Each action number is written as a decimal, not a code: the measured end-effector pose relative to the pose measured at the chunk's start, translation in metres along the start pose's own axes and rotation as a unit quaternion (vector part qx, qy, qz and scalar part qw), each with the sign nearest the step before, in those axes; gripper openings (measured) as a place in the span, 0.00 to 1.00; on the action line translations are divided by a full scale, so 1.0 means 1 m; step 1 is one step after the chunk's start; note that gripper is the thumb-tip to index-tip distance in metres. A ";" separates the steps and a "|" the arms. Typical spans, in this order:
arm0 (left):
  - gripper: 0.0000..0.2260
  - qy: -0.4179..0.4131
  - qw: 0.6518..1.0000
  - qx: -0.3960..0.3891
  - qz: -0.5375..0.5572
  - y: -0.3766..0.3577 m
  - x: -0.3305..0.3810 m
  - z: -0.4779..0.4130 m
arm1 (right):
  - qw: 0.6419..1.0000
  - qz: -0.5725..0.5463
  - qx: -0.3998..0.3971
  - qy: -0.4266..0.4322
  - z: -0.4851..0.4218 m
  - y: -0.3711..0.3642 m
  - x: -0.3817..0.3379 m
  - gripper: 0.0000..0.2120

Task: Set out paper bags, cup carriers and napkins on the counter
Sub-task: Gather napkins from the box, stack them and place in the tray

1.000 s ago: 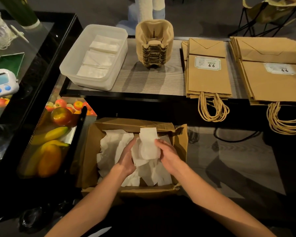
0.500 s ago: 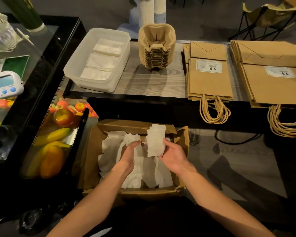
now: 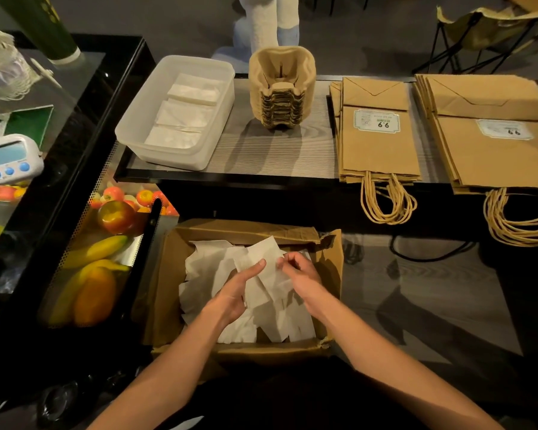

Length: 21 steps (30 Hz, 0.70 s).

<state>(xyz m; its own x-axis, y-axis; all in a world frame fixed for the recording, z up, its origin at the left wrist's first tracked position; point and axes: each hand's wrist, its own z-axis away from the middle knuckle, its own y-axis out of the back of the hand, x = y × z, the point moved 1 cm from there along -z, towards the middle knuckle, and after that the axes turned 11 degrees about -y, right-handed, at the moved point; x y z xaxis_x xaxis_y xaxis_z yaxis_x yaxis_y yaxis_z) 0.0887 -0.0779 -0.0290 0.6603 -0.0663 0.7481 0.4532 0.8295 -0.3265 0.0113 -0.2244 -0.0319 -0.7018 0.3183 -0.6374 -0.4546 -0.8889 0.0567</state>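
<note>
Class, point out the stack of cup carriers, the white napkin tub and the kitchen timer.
stack of cup carriers (image 3: 281, 88), head view, top carrier's inner wall.
white napkin tub (image 3: 165, 158), head view, its near wall.
kitchen timer (image 3: 5, 153), head view, its screen.

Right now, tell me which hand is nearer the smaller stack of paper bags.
Right. The right hand is over the cardboard box, closer in and left of the smaller paper bags; the left hand is farther left.

"Where is the table (image 3: 261, 153) bare?"

"In front of the cup carriers (image 3: 281, 88), between the plastic tub (image 3: 168, 159) and the nearer bag stack (image 3: 376, 150)."

"And farther right?"

"Only a narrow strip parts the two bag stacks; the second stack (image 3: 494, 156) reaches the edge of view."
</note>
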 end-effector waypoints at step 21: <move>0.22 0.010 0.992 0.078 0.101 0.005 -0.001 -0.006 | 0.999 -0.020 -0.036 0.026 0.003 0.008 -0.002 0.08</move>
<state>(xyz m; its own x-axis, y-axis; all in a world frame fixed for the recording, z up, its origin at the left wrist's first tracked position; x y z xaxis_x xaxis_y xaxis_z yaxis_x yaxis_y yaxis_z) 0.0934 -0.0765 -0.0350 0.7413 0.1006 0.6636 0.2127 0.9025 -0.3745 0.0070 -0.2313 -0.0282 -0.6536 0.3387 -0.6768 -0.4400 -0.8977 -0.0242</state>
